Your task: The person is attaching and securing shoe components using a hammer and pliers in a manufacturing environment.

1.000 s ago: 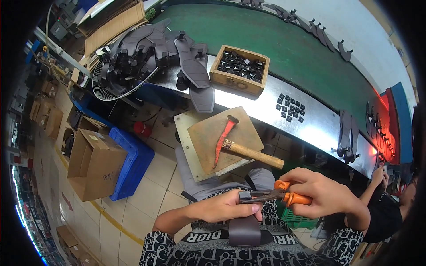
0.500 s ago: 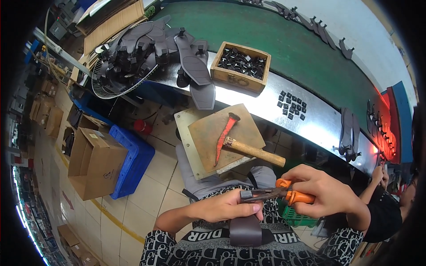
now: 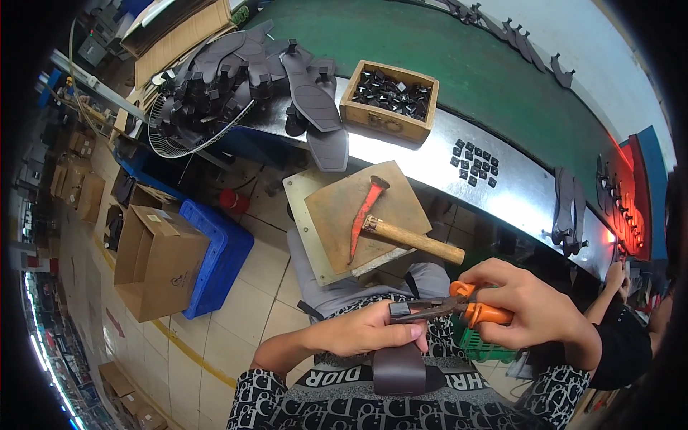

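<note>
My left hand is wrapped round a dark brown heeled shoe sole in front of my body, its curved broad end hanging below the fingers. My right hand grips orange-handled pliers, fingers around both handles. The plier jaws lie at the small dark heel tip that sticks up above my left fingers; whether they pinch it is hard to make out. Beyond my hands, a hammer with a red head and wooden handle rests on a brown board over my lap.
Along the metal bench edge stand a wooden box of small black heel tips, a group of loose tips and two soles. A wire basket heaped with soles is at left. A co-worker's arm shows at right.
Both hands keep nearly the same hold and place. The view has shifted slightly, and the plier handles look a little closer together.
</note>
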`<control>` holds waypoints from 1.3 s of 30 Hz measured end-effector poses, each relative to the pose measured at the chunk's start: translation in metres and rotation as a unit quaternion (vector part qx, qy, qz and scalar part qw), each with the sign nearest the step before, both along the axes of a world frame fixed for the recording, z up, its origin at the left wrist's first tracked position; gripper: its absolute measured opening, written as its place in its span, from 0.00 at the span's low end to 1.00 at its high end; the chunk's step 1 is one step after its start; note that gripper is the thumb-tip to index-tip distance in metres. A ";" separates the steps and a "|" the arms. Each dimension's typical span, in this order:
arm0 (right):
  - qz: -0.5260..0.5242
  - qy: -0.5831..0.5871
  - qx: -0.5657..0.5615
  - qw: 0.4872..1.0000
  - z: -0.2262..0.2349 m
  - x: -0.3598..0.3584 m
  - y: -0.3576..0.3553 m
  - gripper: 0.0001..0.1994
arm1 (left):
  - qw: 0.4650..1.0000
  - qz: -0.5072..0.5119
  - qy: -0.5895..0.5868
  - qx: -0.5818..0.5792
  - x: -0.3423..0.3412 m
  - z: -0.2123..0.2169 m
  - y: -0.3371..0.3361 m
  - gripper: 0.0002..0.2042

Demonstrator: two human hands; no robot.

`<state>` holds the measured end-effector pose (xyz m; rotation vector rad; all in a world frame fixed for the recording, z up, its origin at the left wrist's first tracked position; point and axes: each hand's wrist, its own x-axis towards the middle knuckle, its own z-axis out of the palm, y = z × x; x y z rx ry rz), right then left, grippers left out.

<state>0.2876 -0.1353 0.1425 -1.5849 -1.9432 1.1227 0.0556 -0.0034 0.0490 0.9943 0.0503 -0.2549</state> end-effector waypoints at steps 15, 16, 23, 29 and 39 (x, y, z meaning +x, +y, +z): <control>-0.052 0.031 -0.033 0.998 -0.013 -0.014 -0.005 0.16 | 0.994 0.048 0.086 0.056 -0.004 0.020 0.003 0.15; -0.053 0.023 -0.024 0.998 -0.013 -0.015 -0.004 0.15 | 0.993 0.055 0.086 0.053 -0.004 0.021 0.003 0.15; -0.054 -0.022 0.008 0.998 -0.008 -0.021 -0.002 0.14 | 0.992 0.048 0.108 0.053 -0.006 0.024 0.006 0.14; -0.051 -0.048 0.028 0.997 -0.004 -0.025 -0.002 0.13 | 0.989 0.084 0.116 0.032 -0.008 0.030 0.004 0.12; -0.285 0.093 0.008 0.954 -0.045 0.061 -0.009 0.10 | 0.995 0.033 0.096 -0.025 -0.015 0.023 0.004 0.15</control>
